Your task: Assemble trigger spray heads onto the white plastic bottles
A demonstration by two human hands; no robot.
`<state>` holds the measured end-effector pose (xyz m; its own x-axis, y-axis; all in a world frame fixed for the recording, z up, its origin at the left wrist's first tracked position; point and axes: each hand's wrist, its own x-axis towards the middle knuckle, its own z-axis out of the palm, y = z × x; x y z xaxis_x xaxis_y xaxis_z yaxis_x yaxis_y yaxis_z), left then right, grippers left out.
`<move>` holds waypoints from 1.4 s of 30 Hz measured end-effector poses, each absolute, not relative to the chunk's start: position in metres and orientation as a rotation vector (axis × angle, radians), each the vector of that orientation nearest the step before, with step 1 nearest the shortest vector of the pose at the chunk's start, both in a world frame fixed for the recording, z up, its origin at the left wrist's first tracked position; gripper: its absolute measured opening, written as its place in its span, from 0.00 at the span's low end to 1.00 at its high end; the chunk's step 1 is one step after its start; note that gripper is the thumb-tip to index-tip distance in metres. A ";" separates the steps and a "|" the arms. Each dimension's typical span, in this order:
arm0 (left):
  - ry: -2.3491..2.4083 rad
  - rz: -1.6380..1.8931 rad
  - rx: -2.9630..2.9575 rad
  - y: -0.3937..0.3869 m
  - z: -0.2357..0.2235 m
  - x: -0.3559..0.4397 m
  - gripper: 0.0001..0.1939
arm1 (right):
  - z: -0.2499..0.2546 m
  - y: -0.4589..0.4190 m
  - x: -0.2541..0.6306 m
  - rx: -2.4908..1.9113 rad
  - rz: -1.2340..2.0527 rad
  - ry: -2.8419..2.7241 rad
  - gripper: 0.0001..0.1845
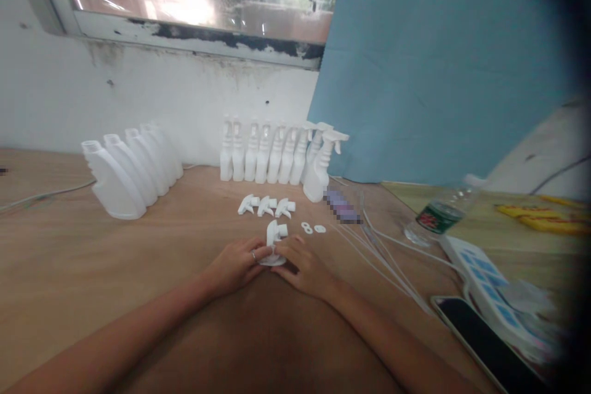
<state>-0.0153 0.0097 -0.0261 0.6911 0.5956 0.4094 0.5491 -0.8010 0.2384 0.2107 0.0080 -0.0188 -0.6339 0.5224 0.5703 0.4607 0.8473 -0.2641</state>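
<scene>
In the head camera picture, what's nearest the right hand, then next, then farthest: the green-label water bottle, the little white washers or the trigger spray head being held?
1. Trigger spray head: touching the right hand, at its fingertips.
2. White washers: just beyond the hand.
3. Water bottle: well off to the right.

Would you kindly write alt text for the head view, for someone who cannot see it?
A left hand and right hand hold a white plastic trigger spray head at a brown wooden table. Beyond lie three similar heads before upright white plastic bottles; translucent open-necked plastic bottles stand at left.
</scene>
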 end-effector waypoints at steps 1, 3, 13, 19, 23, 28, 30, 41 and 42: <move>0.942 0.734 2.797 0.010 -0.026 -0.015 0.16 | -0.018 0.008 0.210 -0.700 0.108 -2.361 0.14; 0.925 0.744 2.784 0.010 -0.025 -0.015 0.15 | -0.018 0.008 0.210 -0.677 0.081 -2.353 0.13; 0.947 0.677 2.775 0.008 -0.019 -0.016 0.13 | -0.018 0.010 0.210 -0.655 0.097 -2.358 0.10; 0.999 0.689 2.754 0.006 -0.020 -0.017 0.12 | -0.002 0.013 0.228 -0.839 0.191 -2.310 0.20; 1.021 0.702 2.717 0.004 -0.020 -0.016 0.12 | 0.006 0.038 0.267 -1.018 -0.150 -2.195 0.11; 1.048 0.682 2.671 0.005 -0.020 -0.016 0.17 | 0.000 0.071 0.325 -1.370 -0.436 -2.199 0.12; 1.031 0.674 2.671 0.005 -0.019 -0.017 0.18 | -0.005 0.078 0.341 -1.529 -0.414 -2.183 0.11; 1.005 0.708 2.613 0.005 -0.017 -0.017 0.18 | -0.014 0.083 0.356 -1.816 -0.098 -2.198 0.08; 1.007 0.705 2.612 0.005 -0.017 -0.017 0.18 | -0.014 0.084 0.355 -1.823 -0.099 -2.186 0.08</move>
<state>-0.0173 0.0052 -0.0174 0.6433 0.6825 0.3471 0.5592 -0.7284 0.3958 0.3552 0.0836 -0.0142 -0.1557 0.9515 0.2654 0.9715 0.1961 -0.1332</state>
